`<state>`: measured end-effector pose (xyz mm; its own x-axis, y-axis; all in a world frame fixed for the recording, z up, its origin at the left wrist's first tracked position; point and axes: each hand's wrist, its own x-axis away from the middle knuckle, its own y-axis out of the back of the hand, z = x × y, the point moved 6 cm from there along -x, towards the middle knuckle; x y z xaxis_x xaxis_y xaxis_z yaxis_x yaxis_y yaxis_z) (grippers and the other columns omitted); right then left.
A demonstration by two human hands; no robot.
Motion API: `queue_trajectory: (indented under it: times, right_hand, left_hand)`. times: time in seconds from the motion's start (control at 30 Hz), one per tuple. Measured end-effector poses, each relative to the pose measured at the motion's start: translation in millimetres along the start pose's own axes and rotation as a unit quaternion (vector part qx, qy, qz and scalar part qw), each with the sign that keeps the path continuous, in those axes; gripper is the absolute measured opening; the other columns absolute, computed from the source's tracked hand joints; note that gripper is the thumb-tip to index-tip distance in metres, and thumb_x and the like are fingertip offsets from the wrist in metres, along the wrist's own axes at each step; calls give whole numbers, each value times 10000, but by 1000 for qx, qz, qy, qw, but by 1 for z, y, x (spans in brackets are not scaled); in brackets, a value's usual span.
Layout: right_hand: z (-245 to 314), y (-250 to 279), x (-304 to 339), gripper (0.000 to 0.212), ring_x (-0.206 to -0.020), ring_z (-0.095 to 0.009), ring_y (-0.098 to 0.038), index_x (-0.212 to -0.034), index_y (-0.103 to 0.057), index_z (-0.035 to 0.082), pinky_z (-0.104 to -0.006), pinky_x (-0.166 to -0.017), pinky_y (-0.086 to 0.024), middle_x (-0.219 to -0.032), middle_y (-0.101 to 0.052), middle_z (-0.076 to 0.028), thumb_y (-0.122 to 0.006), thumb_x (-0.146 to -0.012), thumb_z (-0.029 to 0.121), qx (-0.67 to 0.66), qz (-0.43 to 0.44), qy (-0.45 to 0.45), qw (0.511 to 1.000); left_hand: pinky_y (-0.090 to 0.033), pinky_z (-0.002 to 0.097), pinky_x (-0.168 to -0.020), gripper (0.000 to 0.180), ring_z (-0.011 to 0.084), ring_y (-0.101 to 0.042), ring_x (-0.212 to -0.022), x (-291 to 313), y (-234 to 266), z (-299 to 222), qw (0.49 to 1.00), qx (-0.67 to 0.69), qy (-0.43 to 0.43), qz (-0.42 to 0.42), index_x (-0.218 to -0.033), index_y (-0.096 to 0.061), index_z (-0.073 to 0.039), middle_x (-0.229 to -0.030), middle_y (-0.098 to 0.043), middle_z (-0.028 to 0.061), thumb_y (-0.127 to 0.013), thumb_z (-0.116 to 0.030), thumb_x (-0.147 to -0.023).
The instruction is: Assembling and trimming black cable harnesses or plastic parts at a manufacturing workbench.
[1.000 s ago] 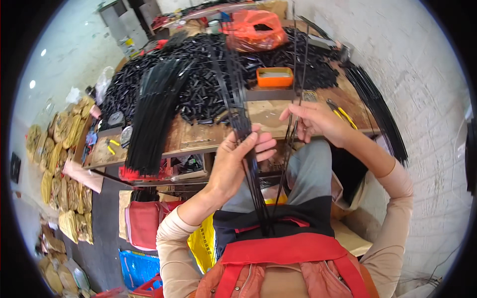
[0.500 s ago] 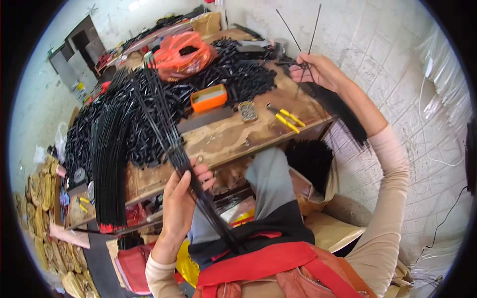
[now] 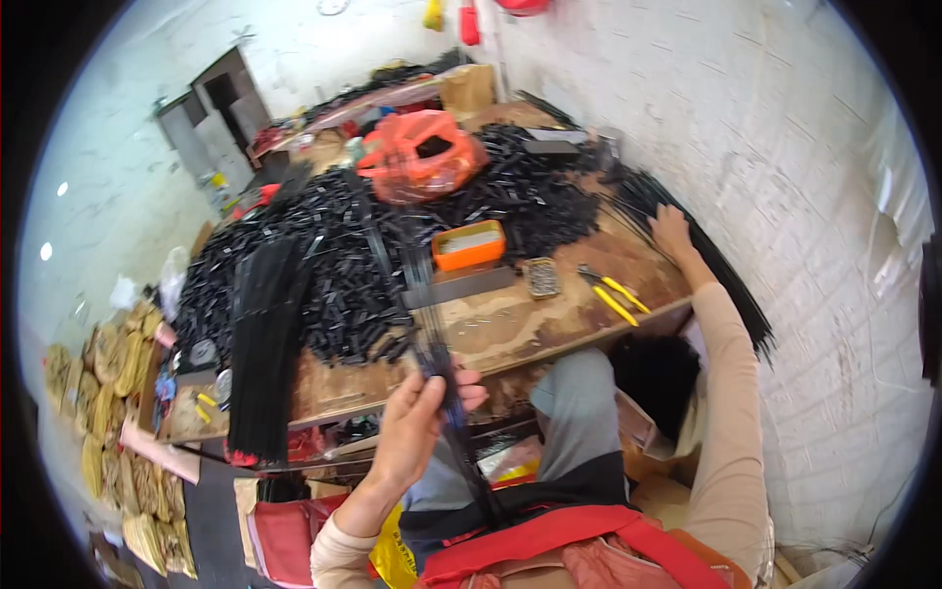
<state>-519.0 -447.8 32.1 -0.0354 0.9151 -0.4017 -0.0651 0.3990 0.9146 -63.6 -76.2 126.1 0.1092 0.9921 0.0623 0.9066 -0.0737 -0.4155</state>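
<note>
Waistband, red cloth, across the person's lap. Left hand, thumb and fingers closed around a bundle of thin black strips; the bundle slants upward over the table edge, lower end at the lap, upper ends blurred by motion. Trousers, grey, knees below the table edge. Dark bristly mass, under the table, just beside the right knee.

Wooden worktable, surface stained. Long black sheaf, at its left, lower ends hanging past the front edge. Pliers, yellow-handled, lying toward the right front edge. Right hand, arm outstretched, fingers bent at the upper part of a second black sheaf along the table's right side; whether any strip is gripped cannot be told. Small box, holding small metallic pieces. Flat dark bar, just in front of an orange tray.

Heap of short black pieces, spread across the table's middle and left. Plastic bag, orange-red, resting on the heap. Far wall, white.
</note>
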Motion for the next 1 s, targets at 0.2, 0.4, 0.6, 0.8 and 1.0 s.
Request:
queue_trajectory:
  times: [0.2, 0.4, 0.6, 0.8, 1.0]
  right_hand:
    - [106, 82, 17, 439, -1112, -376, -567, -1241, -557, -21, -427, -961, -447, -1197, -611, -212, -589, -931, 288, -191, -123, 185, 956]
    - [371, 218, 104, 576, -1224, -287, -552, -1452, -345, 52, -430, -1060, -413, -1252, -598, -217, -424, -1031, 437, -778, 365, 212, 464]
    - [400, 242, 151, 450, -1205, -318, -576, -1392, -395, 28, -428, -1046, -463, -1279, -564, -239, -451, -1038, 300, -823, 431, 136, 345]
    - [394, 262, 150, 417, -1219, -313, -569, -1336, -444, -90, -412, -1058, -456, -1282, -570, -221, -491, -1014, 172, -774, 422, 166, 442]
    - [381, 251, 154, 380, -1142, -289, -618, -1291, -517, -63, -396, -1007, -501, -1214, -616, -189, -568, -982, 152, -730, 457, 119, 494]
  left_hand:
    - [-545, 358, -896, 338, 211, -679, -943, -3, -4, -4, 999, -29, 35, 12, -1311, -514, 22, -1086, -667, 128, -531, -102, -996]
    - [-513, 425, -964, 397, 267, -635, -1076, -22, -15, -44, 998, 0, -11, 57, -1353, -462, 19, -1212, -615, 162, -513, -175, -1011]
    - [-452, 504, -1039, 489, 332, -573, -1184, -7, -9, -28, 986, 103, 33, 126, -1365, -412, 55, -1295, -557, 231, -427, -309, -1041]
    - [-463, 462, -1045, 422, 330, -575, -1193, -3, -15, -34, 988, 71, 30, 135, -1315, -445, 91, -1279, -560, 242, -381, -237, -1059]
    - [-485, 425, -1024, 378, 312, -585, -1187, -25, -14, -26, 983, 93, 48, 150, -1272, -490, 94, -1230, -601, 218, -410, -201, -1050]
